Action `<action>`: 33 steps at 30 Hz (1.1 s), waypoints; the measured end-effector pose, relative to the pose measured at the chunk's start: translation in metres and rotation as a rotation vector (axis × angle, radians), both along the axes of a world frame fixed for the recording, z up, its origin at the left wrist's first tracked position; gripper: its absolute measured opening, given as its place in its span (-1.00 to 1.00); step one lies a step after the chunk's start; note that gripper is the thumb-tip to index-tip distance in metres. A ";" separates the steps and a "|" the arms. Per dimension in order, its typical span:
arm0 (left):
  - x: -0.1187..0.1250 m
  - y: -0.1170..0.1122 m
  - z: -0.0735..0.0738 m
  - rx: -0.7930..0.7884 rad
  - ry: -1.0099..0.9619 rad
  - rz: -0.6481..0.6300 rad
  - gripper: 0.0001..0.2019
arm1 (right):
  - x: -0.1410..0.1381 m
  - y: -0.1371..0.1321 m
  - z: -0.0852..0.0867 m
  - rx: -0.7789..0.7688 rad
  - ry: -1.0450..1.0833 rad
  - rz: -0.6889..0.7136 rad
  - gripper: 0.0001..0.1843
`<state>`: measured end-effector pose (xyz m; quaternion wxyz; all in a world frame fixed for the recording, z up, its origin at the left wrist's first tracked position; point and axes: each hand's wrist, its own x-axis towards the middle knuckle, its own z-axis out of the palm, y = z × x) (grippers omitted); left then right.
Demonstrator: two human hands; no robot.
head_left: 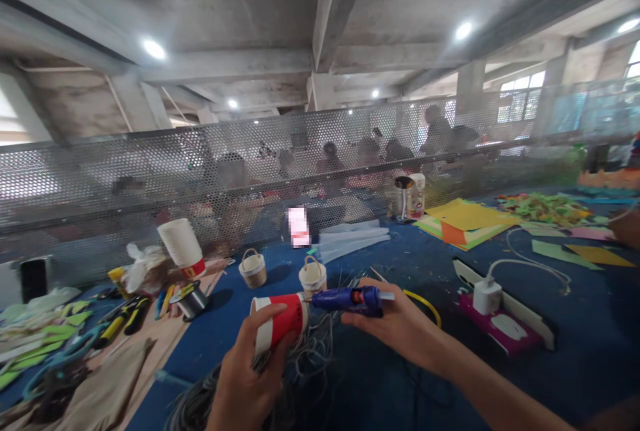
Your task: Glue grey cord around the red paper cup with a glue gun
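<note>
1. Holds a red-and-white paper cup (280, 324) on its side in the left hand (245, 377), thumb pressed over the top of the wall, other fingers curled underneath, clamped tight on it.
2. Grips a blue hot-glue gun (350, 299) in the right hand (395, 324), fingers closed round the handle, nozzle pointing left and meeting the cup's right end.
3. Hovers with both just above a tangle of grey cord (300, 364) on the blue cloth-covered table (400, 257), close to the near edge.
4. Right behind the cup: two small woven baskets (253, 269), near but apart from it.
5. Off to the left: a leaning stack of white paper cups (181, 244) and yellow-and-black pliers (120, 321), well clear of the hands.
6. Off to the right: a white power strip (505, 301) with a plug and cable, bare blue cloth between it and the right wrist.
7. Closing the far edge: a perforated metal screen (200, 164), with sheets of coloured paper (465, 221) in front of it on the right.
</note>
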<state>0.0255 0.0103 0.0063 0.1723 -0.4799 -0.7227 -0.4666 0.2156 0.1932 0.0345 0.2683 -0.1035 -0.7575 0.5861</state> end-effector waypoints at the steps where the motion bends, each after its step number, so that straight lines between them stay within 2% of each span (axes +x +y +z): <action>1: 0.000 0.000 -0.001 -0.004 0.023 0.003 -0.69 | 0.000 0.000 0.000 -0.008 0.003 0.000 -0.65; 11: -0.001 -0.001 -0.004 -0.029 0.296 0.053 -0.74 | 0.000 0.003 0.001 0.074 -0.018 -0.052 -0.68; 19: -0.006 -0.001 -0.014 -0.034 0.504 0.075 -0.73 | -0.002 0.004 -0.001 0.100 -0.015 -0.075 -0.66; 21: -0.006 0.000 -0.012 -0.019 0.553 0.044 -0.75 | -0.002 0.005 -0.002 0.095 -0.014 -0.075 -0.66; 24: -0.004 0.002 -0.006 0.002 0.594 -0.083 -0.77 | -0.002 0.005 -0.002 0.086 -0.008 -0.065 -0.67; 29: -0.004 0.001 -0.002 0.003 0.644 -0.214 -0.69 | -0.002 0.004 -0.002 0.105 0.000 -0.090 -0.70; 31: -0.004 0.001 -0.004 0.014 0.627 -0.212 -0.67 | -0.005 0.005 -0.003 0.105 0.025 -0.155 -0.71; 33: -0.001 0.002 -0.005 0.030 0.526 -0.126 -0.73 | -0.009 0.008 -0.005 0.057 0.029 -0.231 -0.70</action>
